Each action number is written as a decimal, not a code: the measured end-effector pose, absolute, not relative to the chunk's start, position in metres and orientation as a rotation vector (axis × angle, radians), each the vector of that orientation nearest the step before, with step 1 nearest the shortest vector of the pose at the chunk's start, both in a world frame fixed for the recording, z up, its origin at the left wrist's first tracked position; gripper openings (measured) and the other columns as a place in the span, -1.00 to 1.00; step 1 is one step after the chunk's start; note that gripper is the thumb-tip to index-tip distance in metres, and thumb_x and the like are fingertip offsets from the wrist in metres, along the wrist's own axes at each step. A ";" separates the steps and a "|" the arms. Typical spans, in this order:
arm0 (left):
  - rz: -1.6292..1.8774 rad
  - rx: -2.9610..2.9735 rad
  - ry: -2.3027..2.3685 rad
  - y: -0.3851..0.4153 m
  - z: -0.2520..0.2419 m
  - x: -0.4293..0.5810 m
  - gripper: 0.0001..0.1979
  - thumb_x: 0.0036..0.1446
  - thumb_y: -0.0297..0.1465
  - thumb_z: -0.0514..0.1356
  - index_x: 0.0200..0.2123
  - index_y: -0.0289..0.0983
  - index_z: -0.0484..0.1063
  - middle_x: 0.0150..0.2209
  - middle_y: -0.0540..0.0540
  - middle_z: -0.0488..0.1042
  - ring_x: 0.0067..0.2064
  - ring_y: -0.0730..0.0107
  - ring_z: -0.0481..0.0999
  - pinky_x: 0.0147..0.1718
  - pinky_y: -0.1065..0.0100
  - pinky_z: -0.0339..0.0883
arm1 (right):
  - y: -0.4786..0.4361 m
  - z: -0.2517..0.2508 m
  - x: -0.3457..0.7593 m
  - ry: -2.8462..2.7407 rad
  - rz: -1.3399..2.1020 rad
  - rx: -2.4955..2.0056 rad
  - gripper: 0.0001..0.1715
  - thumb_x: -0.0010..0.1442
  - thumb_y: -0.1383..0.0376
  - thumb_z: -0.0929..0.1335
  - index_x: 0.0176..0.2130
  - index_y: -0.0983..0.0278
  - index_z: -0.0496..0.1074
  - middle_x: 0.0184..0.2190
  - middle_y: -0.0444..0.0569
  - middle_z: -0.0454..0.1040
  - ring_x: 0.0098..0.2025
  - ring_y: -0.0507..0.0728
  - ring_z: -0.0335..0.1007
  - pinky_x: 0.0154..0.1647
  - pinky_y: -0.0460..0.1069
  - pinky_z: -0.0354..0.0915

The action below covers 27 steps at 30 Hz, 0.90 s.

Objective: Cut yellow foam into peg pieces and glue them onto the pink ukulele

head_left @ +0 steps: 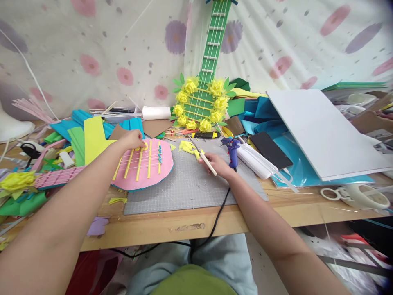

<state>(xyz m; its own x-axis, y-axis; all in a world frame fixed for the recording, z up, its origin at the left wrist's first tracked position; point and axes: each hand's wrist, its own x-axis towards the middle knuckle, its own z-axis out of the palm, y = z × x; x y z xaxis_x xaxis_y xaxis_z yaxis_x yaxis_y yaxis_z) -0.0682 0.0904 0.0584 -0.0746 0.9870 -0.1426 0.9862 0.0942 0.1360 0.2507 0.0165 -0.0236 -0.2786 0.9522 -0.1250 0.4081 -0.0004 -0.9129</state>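
My left hand [135, 140] is closed in a pinch at the top edge of a pink paper guitar body [166, 159]. Its fingers are on a small piece of yellow paper [137, 146]; whether that piece is fixed to the guitar is hidden. Yellow strips and white strings run across the pink face. Over the grey cutting mat [184, 192], my right hand [216, 164] grips scissors [208, 163], seen nearly edge-on, with cream handles and the metal blades pointing up and left. Crumpled yellow paper scraps [188, 147] lie by the blade tips.
A blue glue gun [232, 151] stands right of my right hand, its black cord [222, 209] crossing the table edge. Behind stands a green paper guitar [202, 98] with yellow flowers. A black phone [270, 150], a white board [322, 135] and a tape roll [365, 196] lie to the right.
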 end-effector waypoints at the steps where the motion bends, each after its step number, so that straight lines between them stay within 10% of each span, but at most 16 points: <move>1: 0.005 2.033 2.148 0.090 0.058 -0.067 -0.70 -0.30 -0.35 0.27 -0.41 -0.23 0.28 -0.46 -0.02 0.45 -0.35 0.27 0.43 -0.54 0.40 0.09 | 0.016 -0.023 0.251 -1.744 1.243 -1.406 -0.55 -0.07 -0.06 0.33 -0.45 0.28 0.26 -0.72 -0.25 0.18 -0.69 -0.06 0.11 -0.67 -0.13 0.06; 27: 0.139 2.245 2.135 0.085 0.075 -0.054 -0.86 -0.19 -0.39 0.24 -0.45 -0.20 0.39 -0.32 -0.06 0.46 -0.20 0.22 0.41 -0.32 0.38 0.20 | 0.019 -0.020 0.253 -1.527 0.990 -1.438 -0.53 -0.07 -0.10 0.29 -0.46 0.27 0.28 -0.70 -0.18 0.23 -0.61 0.01 0.16 -0.58 -0.10 0.08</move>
<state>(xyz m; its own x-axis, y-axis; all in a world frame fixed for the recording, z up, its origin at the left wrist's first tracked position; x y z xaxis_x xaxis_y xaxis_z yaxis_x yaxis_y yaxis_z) -0.0537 0.0853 0.0751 0.0487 0.9981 0.0371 0.9945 -0.0519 0.0906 0.2530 0.0192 -0.0202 -0.0347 0.9987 0.0375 0.3732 0.0477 -0.9265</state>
